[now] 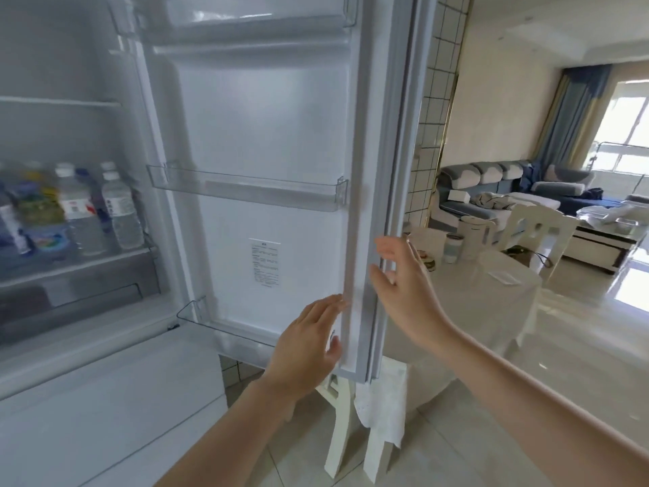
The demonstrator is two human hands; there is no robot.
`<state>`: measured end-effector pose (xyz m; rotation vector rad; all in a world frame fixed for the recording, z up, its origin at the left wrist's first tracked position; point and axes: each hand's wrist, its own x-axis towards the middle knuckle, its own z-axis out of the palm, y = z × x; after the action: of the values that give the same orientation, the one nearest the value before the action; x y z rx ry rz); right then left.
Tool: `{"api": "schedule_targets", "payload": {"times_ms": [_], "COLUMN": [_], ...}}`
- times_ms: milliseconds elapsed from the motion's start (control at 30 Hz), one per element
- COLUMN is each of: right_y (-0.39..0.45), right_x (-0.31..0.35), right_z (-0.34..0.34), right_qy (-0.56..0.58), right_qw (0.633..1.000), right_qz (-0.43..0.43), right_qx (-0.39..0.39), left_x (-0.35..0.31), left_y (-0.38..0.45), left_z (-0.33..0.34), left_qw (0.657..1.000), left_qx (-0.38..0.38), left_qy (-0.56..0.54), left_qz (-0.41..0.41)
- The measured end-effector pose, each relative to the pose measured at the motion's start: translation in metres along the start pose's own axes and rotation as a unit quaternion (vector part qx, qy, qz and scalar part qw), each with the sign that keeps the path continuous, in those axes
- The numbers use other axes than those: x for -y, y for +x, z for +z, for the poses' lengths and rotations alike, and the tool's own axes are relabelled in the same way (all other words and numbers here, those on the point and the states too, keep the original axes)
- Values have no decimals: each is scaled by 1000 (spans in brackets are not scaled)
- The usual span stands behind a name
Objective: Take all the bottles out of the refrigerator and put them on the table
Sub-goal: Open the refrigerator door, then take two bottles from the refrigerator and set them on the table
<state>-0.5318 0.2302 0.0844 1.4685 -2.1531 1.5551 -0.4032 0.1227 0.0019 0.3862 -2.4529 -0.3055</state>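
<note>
The refrigerator is standing open, its bottles sitting on a shelf at nine o'clock, well apart from both hands. The left hand and right hand, fingers straight, are flanking the door edge; the table is lying at three o'clock.

Left hand: forearm bare, reaching up and forward from the lower centre; palm turned away, fingers straight and together, thumb splayed to the right; holds nothing.
Right hand: forearm bare, extended from the lower right corner; palm facing left, fingers straight and slightly spread, pointing upward; holds nothing.
</note>
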Motion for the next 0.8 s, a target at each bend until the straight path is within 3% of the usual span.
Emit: {"api": "schedule_targets", "payload": {"times_ms": [433,800], "right_y": [-28,7], "right_x": [65,123], "right_z": [130,291], "right_qy": [79,118], "right_qw": [978,961], "right_qz": [-54,-84], "right_qx": [184,237], "left_x": [74,219], "left_y": [-111,-155], "left_z": [-101,-176], "left_qw": [951,901], "left_qx": [-111,-204], "left_qy": [-19,-64], "left_qz": [-288,-378]}}
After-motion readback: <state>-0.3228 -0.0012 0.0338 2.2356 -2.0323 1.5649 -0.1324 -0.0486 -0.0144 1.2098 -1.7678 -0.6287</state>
